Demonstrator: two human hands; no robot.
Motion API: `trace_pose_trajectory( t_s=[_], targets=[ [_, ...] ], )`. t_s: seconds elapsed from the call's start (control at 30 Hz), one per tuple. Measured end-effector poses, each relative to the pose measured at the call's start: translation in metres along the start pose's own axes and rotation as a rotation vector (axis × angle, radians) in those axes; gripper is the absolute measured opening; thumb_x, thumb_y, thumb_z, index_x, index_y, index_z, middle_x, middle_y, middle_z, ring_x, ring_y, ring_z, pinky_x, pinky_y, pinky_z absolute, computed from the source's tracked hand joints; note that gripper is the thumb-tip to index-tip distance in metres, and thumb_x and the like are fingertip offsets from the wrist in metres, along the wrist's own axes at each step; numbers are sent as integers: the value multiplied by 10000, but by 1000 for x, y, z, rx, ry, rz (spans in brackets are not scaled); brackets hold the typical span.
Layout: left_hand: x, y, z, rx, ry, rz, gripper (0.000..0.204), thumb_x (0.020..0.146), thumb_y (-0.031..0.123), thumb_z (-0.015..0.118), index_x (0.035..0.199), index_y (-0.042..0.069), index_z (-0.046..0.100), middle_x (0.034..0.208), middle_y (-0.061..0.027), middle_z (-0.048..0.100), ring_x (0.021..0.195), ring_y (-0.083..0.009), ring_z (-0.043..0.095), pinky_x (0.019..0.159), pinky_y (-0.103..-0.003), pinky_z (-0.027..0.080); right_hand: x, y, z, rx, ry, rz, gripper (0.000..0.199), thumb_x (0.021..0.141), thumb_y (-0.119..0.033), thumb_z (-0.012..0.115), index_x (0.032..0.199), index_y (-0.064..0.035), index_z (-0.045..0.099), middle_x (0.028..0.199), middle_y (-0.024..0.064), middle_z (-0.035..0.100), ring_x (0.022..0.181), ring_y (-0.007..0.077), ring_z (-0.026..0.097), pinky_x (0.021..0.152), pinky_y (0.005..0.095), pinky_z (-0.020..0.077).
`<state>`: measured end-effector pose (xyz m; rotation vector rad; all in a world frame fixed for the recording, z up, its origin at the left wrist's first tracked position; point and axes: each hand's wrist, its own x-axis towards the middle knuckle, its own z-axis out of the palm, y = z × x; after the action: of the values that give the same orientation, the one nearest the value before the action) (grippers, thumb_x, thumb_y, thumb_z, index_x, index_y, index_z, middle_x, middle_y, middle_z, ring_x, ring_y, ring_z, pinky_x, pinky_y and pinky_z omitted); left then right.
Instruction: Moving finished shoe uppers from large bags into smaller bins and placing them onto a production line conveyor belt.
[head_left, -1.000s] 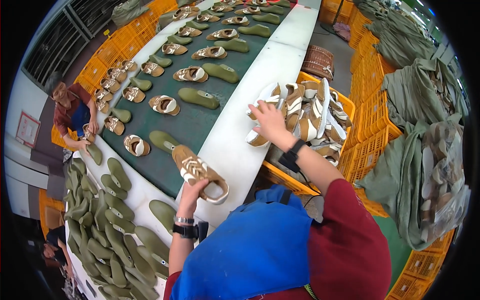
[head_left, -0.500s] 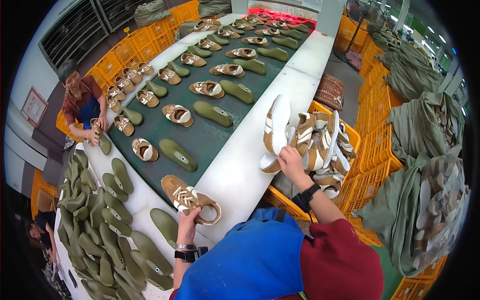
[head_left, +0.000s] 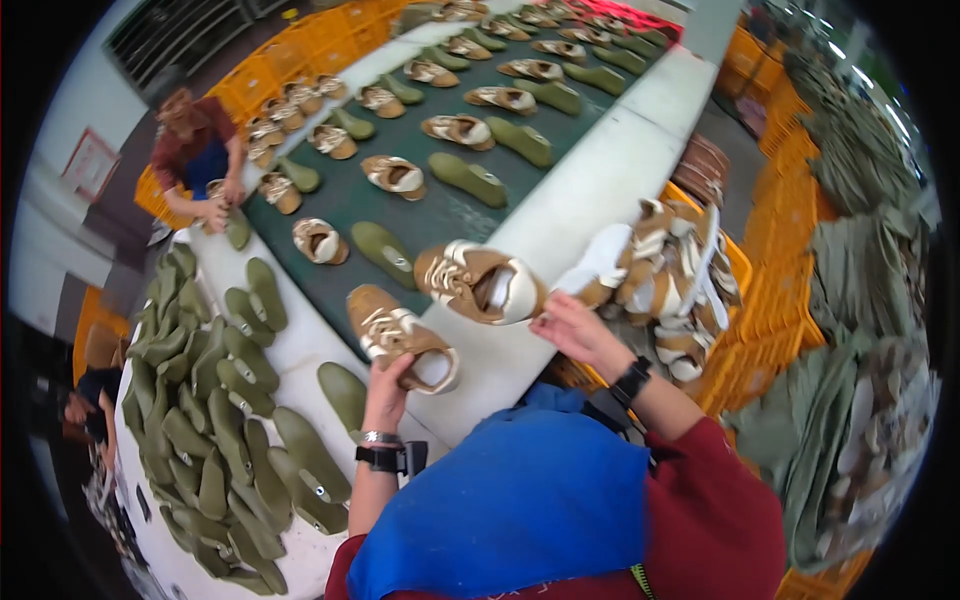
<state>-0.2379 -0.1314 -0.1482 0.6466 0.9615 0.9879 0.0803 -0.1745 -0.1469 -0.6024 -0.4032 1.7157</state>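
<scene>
A brown shoe upper (head_left: 392, 338) with white laces and stripes is in my left hand (head_left: 385, 395), toe pointing away and opening toward me. The fingers of that hand are closed on its heel side. Beside it, a matching shoe upper (head_left: 480, 283) is upright over the edge of the green conveyor belt (head_left: 300, 195). My right hand (head_left: 580, 332) has its fingertips at the heel of this second one, pinching it. Olive-green shoe lasts (head_left: 382, 252) and more uppers stand in rows on the belt. One last (head_left: 342, 395) lies on the white ledge by my left hand.
A heap of lasts (head_left: 200, 420) covers the white table (head_left: 312, 545) at left. To my right, a yellow crate (head_left: 738, 265) is full of uppers (head_left: 665, 265). A co-worker (head_left: 195, 150) handles a last across the belt. Stacked crates and green sacks (head_left: 865, 265) line the right.
My right hand has brought one upper from the crate leftward to the belt edge and turned it from sole-facing to upright. My left hand still holds the other upper.
</scene>
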Motion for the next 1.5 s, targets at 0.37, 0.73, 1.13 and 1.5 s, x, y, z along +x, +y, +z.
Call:
trace_pose_trajectory(
  t_s=[0.37, 0.73, 1.13, 1.5],
  targets=[
    [-8, -34, -50, 143, 73, -165, 368, 794, 45, 612, 1132, -30, 487, 1074, -114, 581, 960, -205, 578, 830, -307, 473, -17, -28, -47, -731, 810, -55, 342, 851, -346, 569, 983, -30, 551, 781, 41, 595, 634, 111, 559, 517, 266, 456],
    [-28, -15, -30, 253, 120, 5, 481, 799, 27, 595, 1235, 21, 392, 1180, -95, 515, 1052, -211, 528, 892, -334, 444, -1, -27, -11, -200, 134, -259, 386, 878, -152, 519, 1217, 14, 442, 1195, 82, 530, 1101, 163, 492, 969, 309, 361],
    [-29, 25, 84, 281, -90, 265, 671, 787, 187, 637, 1315, 8, 265, 1242, -101, 425, 1113, -186, 442, 950, -317, 359, -2, 43, 115, -1826, -534, -570, 177, 699, -220, 622, 648, -62, 560, 595, 92, 573, 636, 303, 587, 624, 409, 445],
    [-10, 44, 29, 157, 72, 272, 408, 866, 114, 541, 1235, 1, 408, 1123, -102, 542, 959, -180, 566, 821, -299, 477, 50, -144, -46, -2160, 428, -405, 321, 731, 10, 498, 996, -111, 634, 908, 105, 610, 874, 291, 583, 739, 400, 491]
  ],
)
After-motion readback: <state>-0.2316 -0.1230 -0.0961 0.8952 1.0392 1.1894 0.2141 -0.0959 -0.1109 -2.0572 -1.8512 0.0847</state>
